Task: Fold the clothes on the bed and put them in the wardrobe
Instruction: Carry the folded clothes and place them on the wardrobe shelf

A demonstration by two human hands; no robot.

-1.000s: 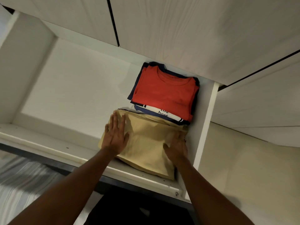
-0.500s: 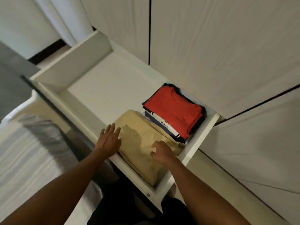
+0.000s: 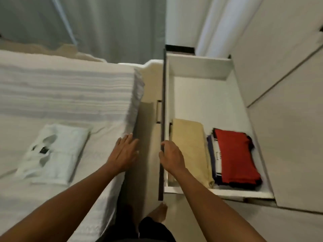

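Note:
The white wardrobe drawer [image 3: 197, 67] stands pulled out on the right. Inside it lies a folded beige garment [image 3: 190, 145] next to a stack topped by a folded red shirt [image 3: 234, 156]. A folded white garment [image 3: 54, 151] with dark patches rests on the bed [image 3: 61, 95] at the left. My left hand [image 3: 123, 152] hovers with straight fingers over the bed's edge, holding nothing. My right hand [image 3: 172, 157] is at the drawer's dark front edge, fingers loosely curled over it; whether it grips the edge is unclear.
Pale wardrobe doors [image 3: 288, 84] fill the right side. A narrow floor gap [image 3: 148, 163] runs between bed and drawer, where my bare foot [image 3: 160, 212] stands. Grey curtains [image 3: 104, 27] hang behind the bed. The drawer handle [image 3: 159, 111] faces the bed.
Both hands have lifted off the beige garment, which stays in the drawer. My view swung left to the bed; the left hand moved over the bed edge, the right to the drawer front.

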